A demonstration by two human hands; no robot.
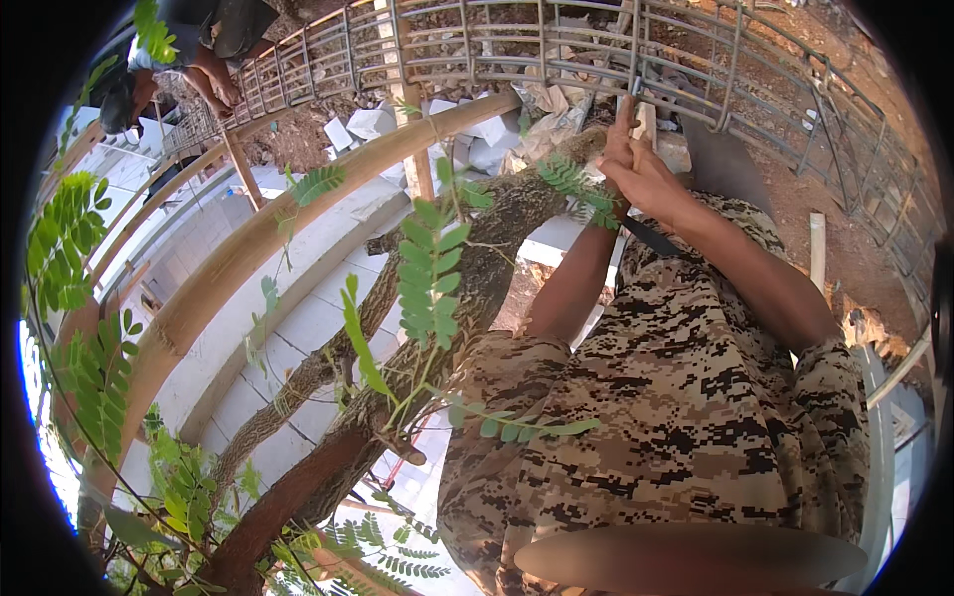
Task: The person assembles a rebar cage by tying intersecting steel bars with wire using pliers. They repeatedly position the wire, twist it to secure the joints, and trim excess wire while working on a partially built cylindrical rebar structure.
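By rebar [543, 42], hands [651, 184] together, forearms [760, 258] angled inward

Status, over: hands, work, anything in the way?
Bare left hand and bare right hand together at grey steel rebar cage, grip unclear. Brown rough-barked tree branch left of hands; green leafy sprig close to left hand.

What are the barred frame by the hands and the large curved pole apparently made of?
Barred frame: probably steel, dull greyish; thin rods cross like a cage. Large curved pole: likely bamboo, smooth, tan, with a ring like a joint; wood is possible.
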